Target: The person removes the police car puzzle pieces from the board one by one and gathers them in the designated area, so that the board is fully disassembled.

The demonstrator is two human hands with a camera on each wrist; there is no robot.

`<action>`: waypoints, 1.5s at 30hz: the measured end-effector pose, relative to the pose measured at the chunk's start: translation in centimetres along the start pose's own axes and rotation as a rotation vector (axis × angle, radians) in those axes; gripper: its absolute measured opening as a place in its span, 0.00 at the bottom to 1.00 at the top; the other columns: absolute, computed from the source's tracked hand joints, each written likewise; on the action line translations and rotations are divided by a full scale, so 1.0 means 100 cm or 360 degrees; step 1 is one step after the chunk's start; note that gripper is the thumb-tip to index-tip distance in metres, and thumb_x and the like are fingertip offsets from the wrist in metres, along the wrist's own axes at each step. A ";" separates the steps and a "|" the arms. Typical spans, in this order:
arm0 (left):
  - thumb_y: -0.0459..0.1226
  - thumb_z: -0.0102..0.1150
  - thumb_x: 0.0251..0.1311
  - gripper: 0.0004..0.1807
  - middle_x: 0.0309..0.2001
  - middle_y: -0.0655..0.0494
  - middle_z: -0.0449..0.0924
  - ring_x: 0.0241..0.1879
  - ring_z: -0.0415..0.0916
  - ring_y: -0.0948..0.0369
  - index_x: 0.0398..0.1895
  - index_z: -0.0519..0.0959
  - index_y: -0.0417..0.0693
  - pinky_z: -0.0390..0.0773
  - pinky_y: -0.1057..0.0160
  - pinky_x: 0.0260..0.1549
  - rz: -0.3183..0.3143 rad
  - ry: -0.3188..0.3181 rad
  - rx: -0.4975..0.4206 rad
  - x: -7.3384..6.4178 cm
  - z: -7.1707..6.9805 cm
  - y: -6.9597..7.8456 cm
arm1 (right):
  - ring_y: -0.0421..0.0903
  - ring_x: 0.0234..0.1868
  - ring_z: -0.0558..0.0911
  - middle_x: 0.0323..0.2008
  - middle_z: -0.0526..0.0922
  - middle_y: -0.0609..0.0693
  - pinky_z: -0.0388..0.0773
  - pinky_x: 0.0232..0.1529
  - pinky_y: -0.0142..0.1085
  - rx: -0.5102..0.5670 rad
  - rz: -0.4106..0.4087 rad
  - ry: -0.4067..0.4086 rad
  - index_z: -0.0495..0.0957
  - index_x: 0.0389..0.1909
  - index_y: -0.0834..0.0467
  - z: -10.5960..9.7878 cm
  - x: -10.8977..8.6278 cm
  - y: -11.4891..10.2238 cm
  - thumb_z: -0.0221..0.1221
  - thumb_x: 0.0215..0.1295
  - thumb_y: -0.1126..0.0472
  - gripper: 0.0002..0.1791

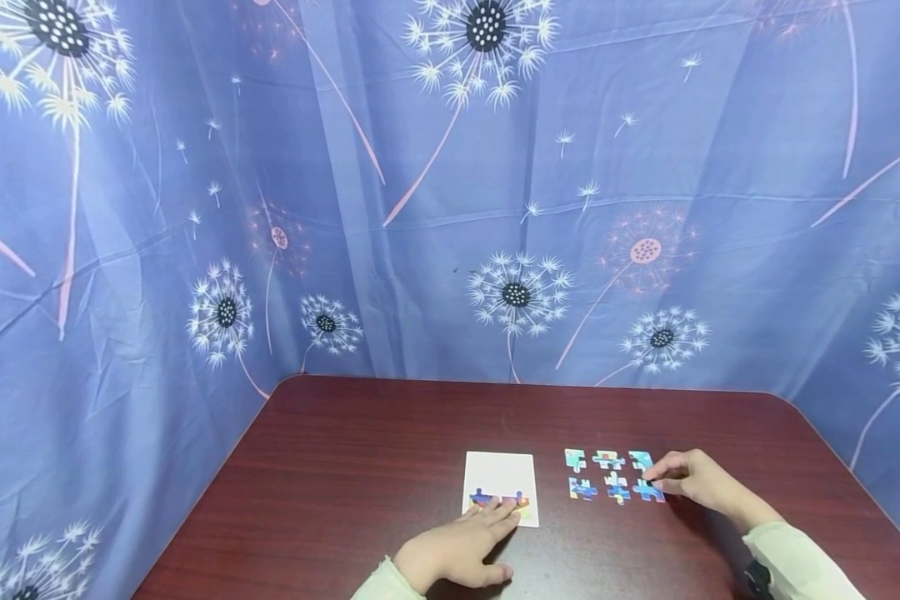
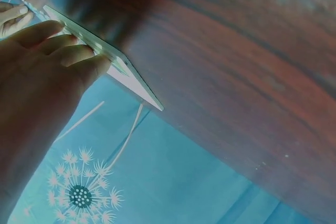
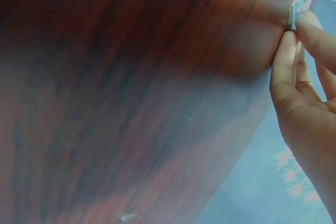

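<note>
A white puzzle board (image 1: 498, 468) lies on the table, with colourful fitted pieces (image 1: 482, 497) along its near edge. My left hand (image 1: 457, 546) rests on that near part with its fingers stretched out, covering some of the picture. In the left wrist view its fingertips lie over the edge of the board (image 2: 137, 83). To the right, several loose jigsaw pieces (image 1: 582, 489) are spread in two rows. My right hand (image 1: 708, 483) pinches the jigsaw piece (image 1: 648, 491) at the near right end between thumb and fingers. The fingertips partly hide this piece.
The dark reddish wooden table (image 1: 330, 483) has rounded far corners. Blue curtains (image 1: 420, 292) with dandelion prints hang behind it and along both sides. A jigsaw piece (image 1: 640, 459) lies just beyond the right fingertips. A dark round thing (image 1: 757, 577) sits at the right sleeve.
</note>
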State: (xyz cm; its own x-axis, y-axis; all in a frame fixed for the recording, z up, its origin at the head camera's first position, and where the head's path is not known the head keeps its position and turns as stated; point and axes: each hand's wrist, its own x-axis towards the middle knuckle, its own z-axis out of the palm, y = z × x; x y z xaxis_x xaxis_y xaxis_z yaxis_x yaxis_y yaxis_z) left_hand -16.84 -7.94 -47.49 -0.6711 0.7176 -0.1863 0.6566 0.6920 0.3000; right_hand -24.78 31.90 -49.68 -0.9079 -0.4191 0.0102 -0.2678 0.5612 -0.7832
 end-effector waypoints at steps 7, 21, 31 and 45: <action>0.52 0.54 0.62 0.38 0.73 0.49 0.54 0.72 0.52 0.54 0.72 0.61 0.45 0.60 0.55 0.67 0.0026 0.0041 0.0099 0.001 0.002 0.000 | 0.33 0.29 0.77 0.37 0.83 0.61 0.76 0.26 0.32 0.0040 -0.0039 0.0018 0.82 0.41 0.71 -0.002 -0.004 -0.006 0.61 0.61 0.70 0.09; 0.54 0.53 0.63 0.38 0.74 0.50 0.53 0.72 0.51 0.54 0.72 0.61 0.46 0.60 0.55 0.67 0.0042 0.0065 0.0162 0.002 0.005 -0.002 | 0.40 0.33 0.81 0.40 0.83 0.61 0.81 0.31 0.34 0.0070 -0.0012 0.0018 0.83 0.42 0.67 -0.001 0.003 -0.021 0.61 0.63 0.66 0.10; 0.53 0.53 0.64 0.38 0.74 0.48 0.53 0.73 0.50 0.56 0.72 0.60 0.44 0.57 0.57 0.68 0.0050 0.0053 0.0158 0.003 0.007 -0.003 | 0.39 0.28 0.77 0.39 0.82 0.62 0.77 0.27 0.34 0.0086 -0.0106 0.0010 0.83 0.42 0.68 0.004 0.011 -0.031 0.60 0.64 0.66 0.10; 0.56 0.50 0.65 0.41 0.74 0.46 0.51 0.74 0.47 0.57 0.73 0.57 0.39 0.55 0.64 0.68 0.0055 0.0010 0.0197 0.000 0.008 0.016 | 0.51 0.37 0.83 0.42 0.83 0.62 0.82 0.35 0.39 0.0106 -0.0163 -0.0042 0.81 0.44 0.67 0.034 0.051 -0.063 0.59 0.66 0.64 0.11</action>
State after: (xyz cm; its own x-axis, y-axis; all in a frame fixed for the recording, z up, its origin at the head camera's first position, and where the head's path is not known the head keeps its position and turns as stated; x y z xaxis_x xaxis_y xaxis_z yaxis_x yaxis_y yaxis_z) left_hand -15.56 -6.78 -47.72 -0.6492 0.7410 -0.1717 0.7168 0.6715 0.1881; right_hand -26.66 23.80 -46.76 -0.8681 -0.4905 0.0765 -0.3357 0.4663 -0.8185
